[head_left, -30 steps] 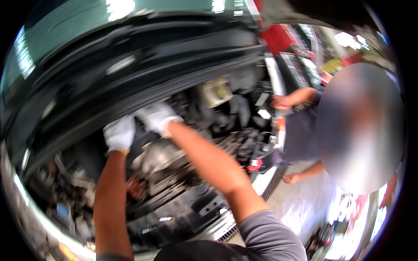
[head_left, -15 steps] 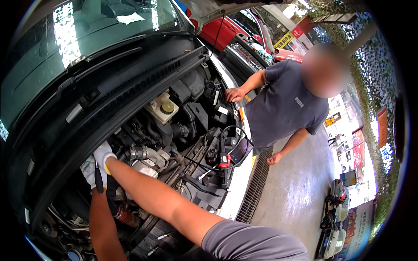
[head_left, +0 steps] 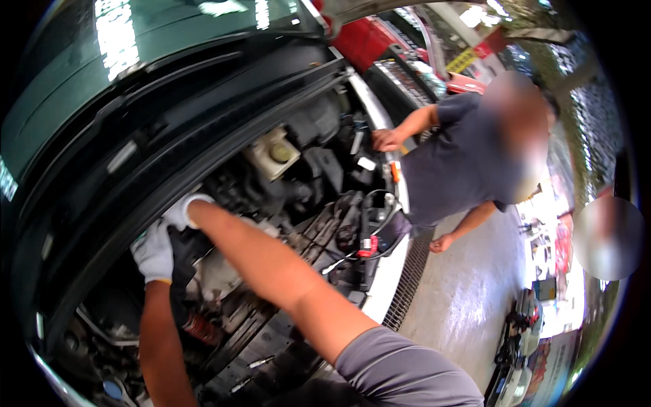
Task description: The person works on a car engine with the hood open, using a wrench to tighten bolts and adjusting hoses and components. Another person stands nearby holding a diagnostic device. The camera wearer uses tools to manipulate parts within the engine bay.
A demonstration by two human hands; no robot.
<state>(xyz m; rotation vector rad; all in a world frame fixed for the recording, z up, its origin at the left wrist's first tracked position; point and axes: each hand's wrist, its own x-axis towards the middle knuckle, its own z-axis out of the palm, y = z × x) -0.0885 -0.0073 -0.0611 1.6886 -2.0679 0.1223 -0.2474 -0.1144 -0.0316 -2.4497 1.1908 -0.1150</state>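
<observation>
Both my hands wear white gloves and reach into the engine bay [head_left: 325, 258], under the long black cowl edge [head_left: 190, 157]. My left hand [head_left: 154, 252] is lower, its fingers curled around something I cannot make out. Just above and right of it, my right hand [head_left: 186, 211] has its fingers hidden at the cowl edge, so its grip does not show. Dark hoses and a metal housing [head_left: 213, 275] lie beside and below my hands; a red ribbed hose [head_left: 200, 329] is near my left forearm.
A cream reservoir [head_left: 264, 156] sits right of the cowl's middle. A red-and-black device [head_left: 367, 247] with cables lies near the white fender [head_left: 390, 271]. A co-worker [head_left: 451, 169] stands beside it, one hand on the car's edge. A drain grate [head_left: 407, 292] runs along the floor.
The view has shifted slightly since half a second ago. The slender black piece seen at my left glove then no longer shows. Both hands remain under the cowl edge.
</observation>
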